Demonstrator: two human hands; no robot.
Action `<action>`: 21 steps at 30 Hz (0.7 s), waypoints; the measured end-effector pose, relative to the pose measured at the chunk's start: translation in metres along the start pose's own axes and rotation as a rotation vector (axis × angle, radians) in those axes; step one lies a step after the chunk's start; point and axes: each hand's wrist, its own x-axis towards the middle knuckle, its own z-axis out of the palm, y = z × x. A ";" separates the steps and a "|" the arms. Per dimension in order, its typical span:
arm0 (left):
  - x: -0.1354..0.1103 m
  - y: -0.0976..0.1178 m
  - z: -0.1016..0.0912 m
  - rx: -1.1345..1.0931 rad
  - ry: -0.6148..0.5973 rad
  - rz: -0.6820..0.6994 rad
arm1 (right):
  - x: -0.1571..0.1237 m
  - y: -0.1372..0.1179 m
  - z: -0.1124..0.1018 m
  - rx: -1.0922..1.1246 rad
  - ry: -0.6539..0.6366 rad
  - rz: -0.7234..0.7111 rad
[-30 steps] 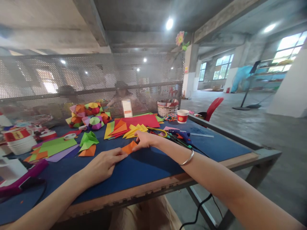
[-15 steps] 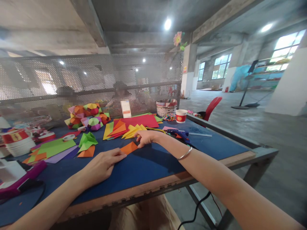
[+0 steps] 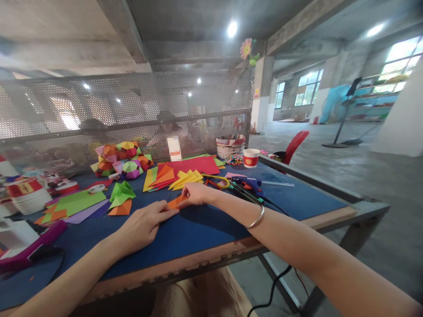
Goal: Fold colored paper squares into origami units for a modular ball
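A small folded piece of orange paper [image 3: 176, 202] lies on the blue tabletop between my two hands. My left hand [image 3: 147, 224] rests on the table, fingers together, pressing the paper's left end. From the right, my right hand [image 3: 194, 194] pinches the paper's other end between thumb and fingers; part of it is hidden under them. Just beyond my right hand are folded yellow papers [image 3: 186, 179] and a stack of red paper sheets [image 3: 194, 165]. Left of my hands sit a green folded paper piece [image 3: 122, 193] and an orange folded piece [image 3: 120, 208].
Colourful folded-paper balls [image 3: 124, 159] sit at the back left. A glue gun [image 3: 247, 185] and yellow-handled scissors [image 3: 220, 181] lie right of the papers, near a paper cup [image 3: 251, 158] and a woven basket [image 3: 230, 146]. A purple tool [image 3: 33, 248] stands at the left edge.
My right hand has shifted left along the orange paper, closer to my left hand, so less of the paper shows. The view has moved slightly.
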 end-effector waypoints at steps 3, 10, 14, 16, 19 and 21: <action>0.003 0.001 0.001 0.024 -0.018 -0.027 | -0.003 -0.004 0.000 -0.016 0.009 0.004; 0.007 0.005 0.002 0.030 -0.025 -0.083 | 0.000 -0.003 -0.002 -0.014 -0.035 0.000; 0.007 0.004 -0.001 0.011 -0.047 -0.077 | 0.000 0.000 -0.002 -0.009 -0.039 -0.010; 0.006 0.003 -0.002 -0.009 -0.041 -0.054 | 0.000 0.000 -0.002 -0.014 -0.033 -0.014; 0.004 0.001 -0.003 -0.027 -0.021 -0.028 | 0.000 0.000 -0.001 -0.033 -0.019 -0.013; 0.002 -0.002 -0.002 -0.027 -0.013 -0.009 | 0.002 0.002 0.000 -0.042 -0.015 -0.019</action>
